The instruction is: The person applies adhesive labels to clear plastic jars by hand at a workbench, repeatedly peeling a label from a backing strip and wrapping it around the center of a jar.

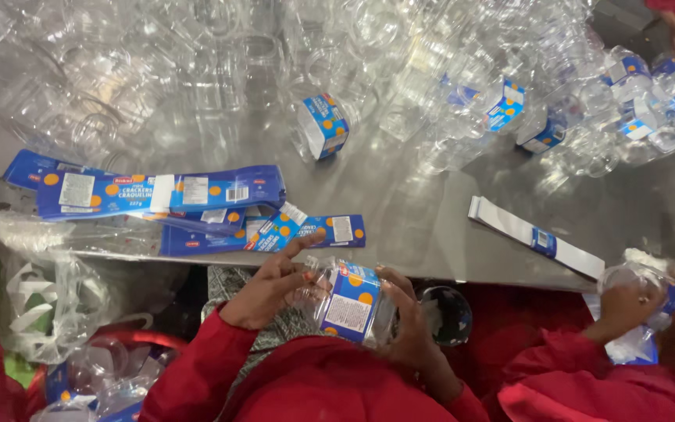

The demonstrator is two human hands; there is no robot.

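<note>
Low in the centre of the frame, both hands hold one clear plastic jar [349, 301] with a blue label.

Left hand [269, 291] grips the jar's left end, forefinger raised toward the label's edge; right hand [408, 316] clasps the other end, bracing it above the lap. Peeled blue labels [158, 194] lie flat at centre left on the metal table [408, 211]; bare clear jars [158, 70] pile at upper left. A neighbour's hand [626, 306] grasps another jar at lower right.
</note>
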